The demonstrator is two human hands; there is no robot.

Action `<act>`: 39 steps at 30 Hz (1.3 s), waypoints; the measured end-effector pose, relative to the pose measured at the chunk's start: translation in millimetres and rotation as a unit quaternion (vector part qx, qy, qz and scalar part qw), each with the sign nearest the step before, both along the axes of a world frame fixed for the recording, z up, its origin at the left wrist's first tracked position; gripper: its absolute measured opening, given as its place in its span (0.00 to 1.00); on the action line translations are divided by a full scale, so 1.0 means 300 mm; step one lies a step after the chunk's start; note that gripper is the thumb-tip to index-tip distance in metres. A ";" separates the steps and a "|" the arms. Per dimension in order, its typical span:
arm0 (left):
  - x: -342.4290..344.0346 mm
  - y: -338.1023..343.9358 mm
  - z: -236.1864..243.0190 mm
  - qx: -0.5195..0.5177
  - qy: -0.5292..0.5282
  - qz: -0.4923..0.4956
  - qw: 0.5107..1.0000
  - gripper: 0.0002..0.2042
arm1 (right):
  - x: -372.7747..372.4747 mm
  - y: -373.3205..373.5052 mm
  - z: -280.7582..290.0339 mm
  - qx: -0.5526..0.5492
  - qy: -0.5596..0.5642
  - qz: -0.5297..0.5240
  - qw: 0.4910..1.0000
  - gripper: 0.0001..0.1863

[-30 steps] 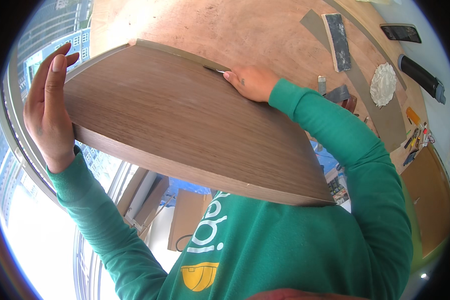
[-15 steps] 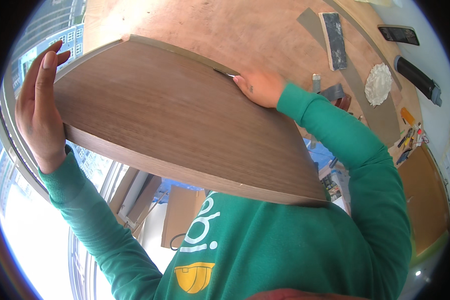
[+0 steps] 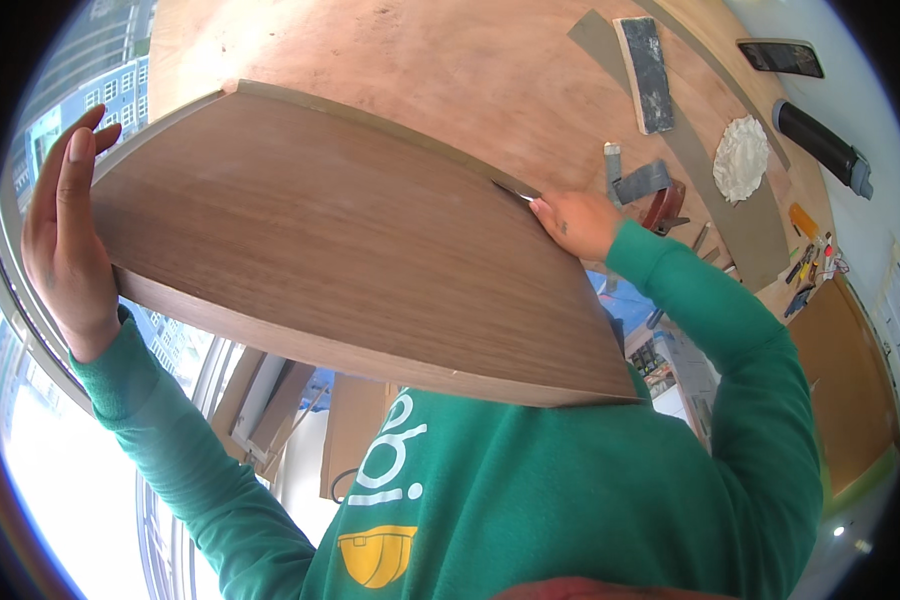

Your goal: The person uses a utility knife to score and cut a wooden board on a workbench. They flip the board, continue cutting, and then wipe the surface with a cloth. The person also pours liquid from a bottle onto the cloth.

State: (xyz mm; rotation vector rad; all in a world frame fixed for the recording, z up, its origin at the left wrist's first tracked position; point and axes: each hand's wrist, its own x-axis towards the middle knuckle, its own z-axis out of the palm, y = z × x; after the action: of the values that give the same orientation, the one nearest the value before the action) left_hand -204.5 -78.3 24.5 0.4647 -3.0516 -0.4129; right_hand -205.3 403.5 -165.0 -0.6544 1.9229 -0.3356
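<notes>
A brown wood-grain board (image 3: 350,250) stretches across in front of my body, its thick near edge close to my chest. My left hand (image 3: 65,240) rests upright against the board's left end, fingers stretched out and palm side to the edge. At the right part of the far edge, my right hand (image 3: 577,222) is closed round a small knife (image 3: 515,190). Its thin pointed blade lies at the strip of edging (image 3: 370,122) that runs along the board's far side. The knife's handle is hidden in my fingers.
On the pale wooden worktop (image 3: 440,60) lie a dark sanding block (image 3: 645,75), a crumpled white cloth (image 3: 741,158), a red-brown tool (image 3: 665,207) and a grey strip (image 3: 642,182). Farther right are a phone (image 3: 781,58), a black cylinder (image 3: 823,147) and several small tools (image 3: 810,270). A window is on the left.
My right hand has slid right and nearer along the far edge with the knife. My left hand stays at the board's left end. The whole view has shifted slightly.
</notes>
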 end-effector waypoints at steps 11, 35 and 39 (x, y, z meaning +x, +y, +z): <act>0.000 0.007 0.007 -0.015 -0.017 -0.006 1.000 0.28 | 0.063 0.197 0.040 0.064 -0.021 0.010 0.998 0.24; 0.008 0.084 -0.012 0.101 0.301 0.109 0.942 0.15 | 0.024 0.319 0.093 0.049 -0.185 -0.379 0.906 0.23; 0.030 0.109 -0.006 0.151 0.319 0.252 0.901 0.27 | -0.051 0.172 0.064 -0.014 -0.211 -0.375 0.903 0.22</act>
State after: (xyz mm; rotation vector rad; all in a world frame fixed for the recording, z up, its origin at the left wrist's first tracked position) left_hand -195.4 -45.7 22.6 0.8889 -2.1408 -0.8139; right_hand -220.7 455.1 -145.9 0.1794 1.6711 -0.9071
